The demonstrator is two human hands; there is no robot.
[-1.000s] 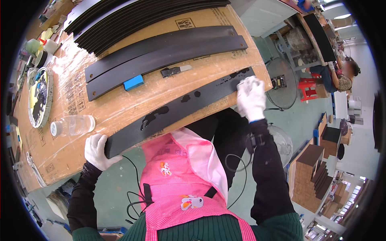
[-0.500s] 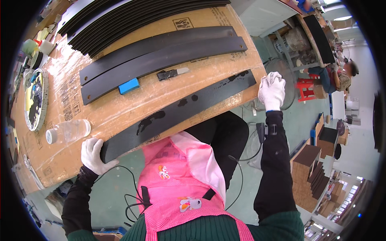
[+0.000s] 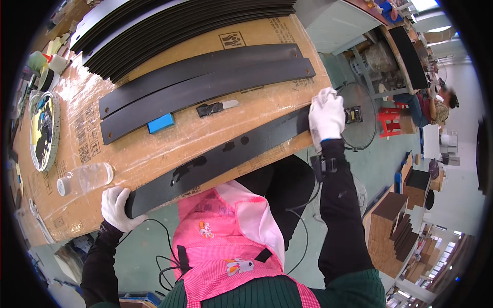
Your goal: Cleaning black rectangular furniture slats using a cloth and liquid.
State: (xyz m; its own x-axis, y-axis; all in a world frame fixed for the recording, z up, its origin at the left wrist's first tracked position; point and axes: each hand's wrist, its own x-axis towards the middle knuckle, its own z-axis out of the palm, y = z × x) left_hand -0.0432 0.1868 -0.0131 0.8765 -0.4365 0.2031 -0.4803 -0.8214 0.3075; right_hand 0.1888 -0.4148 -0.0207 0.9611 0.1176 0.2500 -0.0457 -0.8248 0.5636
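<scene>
A long dark panel [image 3: 226, 154] lies slantwise along the near edge of the table, with dark wet patches on its upper face. My left hand [image 3: 119, 209], in a white glove, grips its left end, thumb at the near side and fingers at the far side. On the panel's right end rests my right hand [image 3: 327, 115], also gloved and closed; whatever it may hold is hidden under the palm. Beyond the panel lie a small blue block [image 3: 161, 123] and a scraper [image 3: 217, 107] with a black-wrapped handle and a pale blade.
Two more dark panels [image 3: 205, 87] lie farther back, before a stack of dark panels [image 3: 190, 31]. At left are a clear bottle [image 3: 87, 178] on its side and a round paint-smeared tray [image 3: 45, 131]. A standing fan [image 3: 357, 115] and a seated person [image 3: 436, 105] are off to the right.
My right hand has moved left from beyond the panel's right end onto it, covering the specks there. My left hand keeps its grip on the other end.
</scene>
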